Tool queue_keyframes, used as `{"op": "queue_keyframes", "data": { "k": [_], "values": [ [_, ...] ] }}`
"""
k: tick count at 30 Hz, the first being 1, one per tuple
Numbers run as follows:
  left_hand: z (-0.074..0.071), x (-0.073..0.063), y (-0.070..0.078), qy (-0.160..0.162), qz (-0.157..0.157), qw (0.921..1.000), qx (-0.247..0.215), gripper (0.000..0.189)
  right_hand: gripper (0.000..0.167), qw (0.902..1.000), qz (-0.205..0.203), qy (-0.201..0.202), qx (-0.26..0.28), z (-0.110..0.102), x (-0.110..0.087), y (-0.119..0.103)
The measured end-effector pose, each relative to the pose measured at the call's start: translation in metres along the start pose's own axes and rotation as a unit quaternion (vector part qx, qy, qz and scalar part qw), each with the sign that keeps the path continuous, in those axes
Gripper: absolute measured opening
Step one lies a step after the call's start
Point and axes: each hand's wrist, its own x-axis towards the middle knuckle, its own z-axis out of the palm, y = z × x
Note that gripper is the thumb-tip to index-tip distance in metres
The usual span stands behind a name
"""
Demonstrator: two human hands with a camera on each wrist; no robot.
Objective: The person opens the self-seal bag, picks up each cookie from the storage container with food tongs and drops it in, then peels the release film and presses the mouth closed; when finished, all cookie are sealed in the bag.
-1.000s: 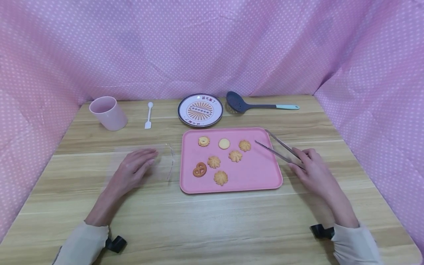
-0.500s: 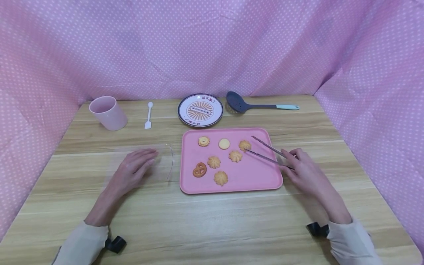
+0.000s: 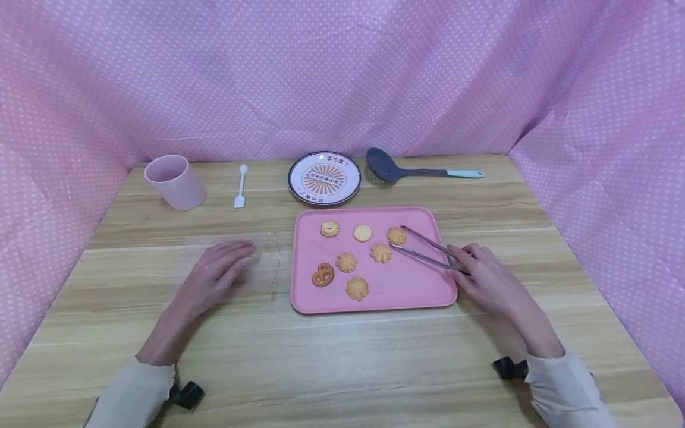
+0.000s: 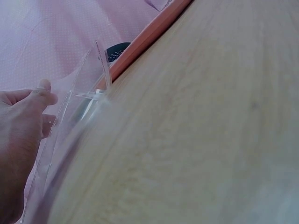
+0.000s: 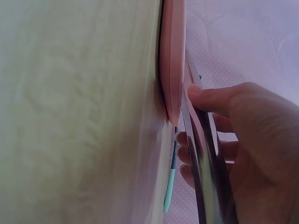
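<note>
My right hand (image 3: 489, 279) grips a pair of metal tongs (image 3: 425, 258), thumb on one arm and fingers on the other. The tong tips stand on either side of a flower-shaped cookie (image 3: 396, 236) at the right of the pink tray (image 3: 412, 297). Several more cookies lie on the tray, among them a pretzel-shaped one (image 3: 323, 274) and a plain round one (image 3: 362, 232). Left of the tray, my left hand (image 3: 216, 276) pinches the upper layer of a clear plastic bag (image 4: 70, 100), its mouth held up towards the tray.
Behind the tray stand a patterned plate (image 3: 324, 178) and a dark slotted spoon (image 3: 382, 165) with a mint handle end. A pink cup (image 3: 179, 187) and a small white spoon (image 3: 241, 187) are at the back left. Pink dotted cloth (image 3: 321, 77) hangs around the wooden table.
My right hand has moved left with the tongs, from the tray's right edge to the flower-shaped cookie, and the tong tips have drawn closer together. My left hand stays put.
</note>
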Motion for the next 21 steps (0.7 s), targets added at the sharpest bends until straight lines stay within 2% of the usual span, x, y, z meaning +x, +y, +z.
{"op": "queue_keyframes", "data": {
  "k": [7,21],
  "values": [
    [-0.0005,0.0001,-0.0002,-0.001,-0.002,1.0,-0.002,0.033,0.044,0.9998,-0.001,-0.018,-0.001,0.0006,0.003,-0.0014],
    [0.0004,-0.0004,0.0002,0.002,0.0,1.0,-0.002,0.034,0.037,0.9989,-0.037,0.023,-0.015,0.0025,0.0043,-0.0013]
  ]
}}
